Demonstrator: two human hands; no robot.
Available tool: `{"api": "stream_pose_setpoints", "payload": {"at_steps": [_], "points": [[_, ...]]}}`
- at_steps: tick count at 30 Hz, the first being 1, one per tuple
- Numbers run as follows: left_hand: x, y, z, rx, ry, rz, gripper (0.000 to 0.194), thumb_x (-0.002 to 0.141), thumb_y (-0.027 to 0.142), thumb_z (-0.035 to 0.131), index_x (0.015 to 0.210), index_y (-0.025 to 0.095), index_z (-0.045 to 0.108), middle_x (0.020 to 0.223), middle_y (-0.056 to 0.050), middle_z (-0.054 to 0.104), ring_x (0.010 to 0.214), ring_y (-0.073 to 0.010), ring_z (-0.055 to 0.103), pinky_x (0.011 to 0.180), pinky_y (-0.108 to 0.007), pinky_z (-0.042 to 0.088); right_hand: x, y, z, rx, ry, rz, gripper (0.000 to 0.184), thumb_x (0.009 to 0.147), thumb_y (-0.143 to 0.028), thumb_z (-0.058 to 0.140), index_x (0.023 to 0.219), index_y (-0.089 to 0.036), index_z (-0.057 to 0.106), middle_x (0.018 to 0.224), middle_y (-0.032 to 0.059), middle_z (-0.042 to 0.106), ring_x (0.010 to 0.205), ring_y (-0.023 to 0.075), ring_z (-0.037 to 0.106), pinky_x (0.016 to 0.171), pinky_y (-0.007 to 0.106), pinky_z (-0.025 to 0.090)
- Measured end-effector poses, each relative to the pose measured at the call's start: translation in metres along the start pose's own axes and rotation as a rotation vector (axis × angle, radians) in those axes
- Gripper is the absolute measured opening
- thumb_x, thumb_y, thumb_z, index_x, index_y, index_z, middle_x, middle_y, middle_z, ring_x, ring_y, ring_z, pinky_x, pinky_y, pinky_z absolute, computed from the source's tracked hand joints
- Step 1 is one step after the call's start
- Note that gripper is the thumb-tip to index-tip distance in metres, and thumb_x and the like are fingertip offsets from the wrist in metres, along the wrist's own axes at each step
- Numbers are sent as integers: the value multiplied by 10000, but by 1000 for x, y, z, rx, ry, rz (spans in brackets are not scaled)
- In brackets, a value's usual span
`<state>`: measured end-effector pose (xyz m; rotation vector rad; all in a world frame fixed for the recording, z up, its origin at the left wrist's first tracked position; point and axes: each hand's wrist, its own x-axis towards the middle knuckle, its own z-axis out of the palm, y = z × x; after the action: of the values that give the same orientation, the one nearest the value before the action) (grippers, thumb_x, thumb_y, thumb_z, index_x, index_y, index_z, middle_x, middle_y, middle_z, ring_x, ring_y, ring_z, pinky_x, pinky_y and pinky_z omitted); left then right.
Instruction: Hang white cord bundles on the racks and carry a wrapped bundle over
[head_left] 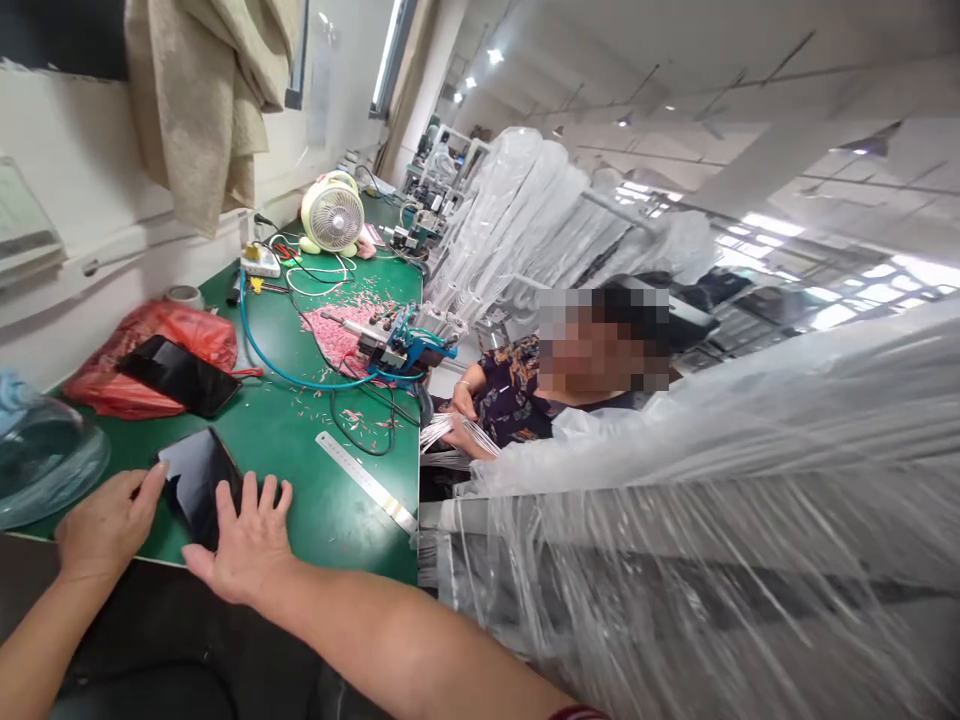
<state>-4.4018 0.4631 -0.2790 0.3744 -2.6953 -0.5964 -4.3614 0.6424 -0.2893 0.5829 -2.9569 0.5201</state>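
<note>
A dark smartphone [201, 480] with a glossy screen lies at the near left of the green table, between my two hands. My left hand [109, 525] is closed, its thumb and curled forefinger at the phone's left edge. Over the phone's right edge, my right hand [251, 540] is open with fingers spread toward the tabletop, hiding part of that side. Farther back, a second black phone-like device [180, 375] rests against a red plastic bag [154, 345].
A steel ruler [366, 482] lies on the green table [300, 500]. Behind it are a small machine [401, 340], pink scraps [337, 335], cables and a fan [334, 215]. A clear jug [49, 460] stands left. A co-worker [517, 390] holds white strands beside plastic-wrapped bundles [712, 480].
</note>
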Motion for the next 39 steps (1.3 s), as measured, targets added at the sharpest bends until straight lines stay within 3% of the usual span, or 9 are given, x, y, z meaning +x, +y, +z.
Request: {"api": "stream_pose_setpoints", "payload": {"at_steps": [2, 5, 13, 23, 39], "points": [[6, 5, 1, 53, -82, -146, 523, 805, 595, 289, 754, 189, 615, 832, -73, 636, 542, -141, 378, 529, -244, 262, 0, 1, -2, 5, -20, -4, 813, 826, -708, 205, 1451, -189, 176, 1466, 183, 161, 1340, 401, 149, 1051, 630, 112], [5, 7, 3, 51, -134, -176, 499, 823, 581, 295, 772, 194, 605, 918, -49, 634, 567, -126, 368, 541, -223, 238, 0, 1, -5, 3, -37, 2, 808, 831, -702, 206, 1454, -187, 170, 1468, 189, 155, 1344, 400, 142, 1051, 628, 118], [0, 2, 11, 19, 6, -84, 453, 843, 525, 310, 679, 174, 546, 792, -33, 595, 639, -132, 442, 551, -226, 228, -2, -1, -4, 19, -46, 17, 795, 830, -696, 231, 1457, -210, 169, 1473, 188, 143, 1342, 415, 144, 1045, 645, 107], [0, -14, 30, 28, 195, 1, 519, 855, 573, 257, 667, 179, 537, 704, -32, 572, 561, -132, 398, 514, -231, 211, -2, 0, -8, 29, -62, 17, 798, 833, -690, 243, 1467, -224, 109, 1476, 189, 130, 1343, 422, 133, 1028, 668, 125], [-5, 1, 17, 14, 214, 0, 477, 859, 521, 302, 633, 157, 511, 649, -23, 504, 577, -116, 379, 514, -224, 188, 0, 2, 2, 5, -27, 35, 817, 824, -697, 254, 1467, -212, 116, 1476, 181, 140, 1339, 417, 143, 1044, 650, 97]]}}
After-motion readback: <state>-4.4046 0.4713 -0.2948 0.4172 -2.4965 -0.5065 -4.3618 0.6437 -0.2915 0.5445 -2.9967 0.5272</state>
